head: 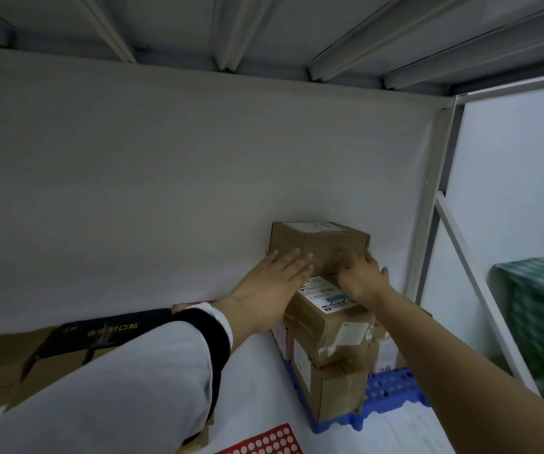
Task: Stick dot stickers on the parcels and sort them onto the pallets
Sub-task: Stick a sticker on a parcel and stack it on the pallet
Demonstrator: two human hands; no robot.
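Both arms stretched fwd. Left hand [273,276] flat, fingers straight & spread, white sleeve [133,381] w/ black cuff [203,322] at wrist. Right hand [360,273] bare-armed, thumb out to side, fingers blurred, curl unclear.

I'm seeing plain brown cardboard on the top parcel [319,244] and the stack [329,339] below. There's a white label [324,290] with a blue mark. Blue pallet [391,388], gridded with holes. Red sticker sheet [264,442], rows of pale dots. White sleeve [139,381], black cuff [205,326]. Green-and-white check on the bundle [539,309] at right.
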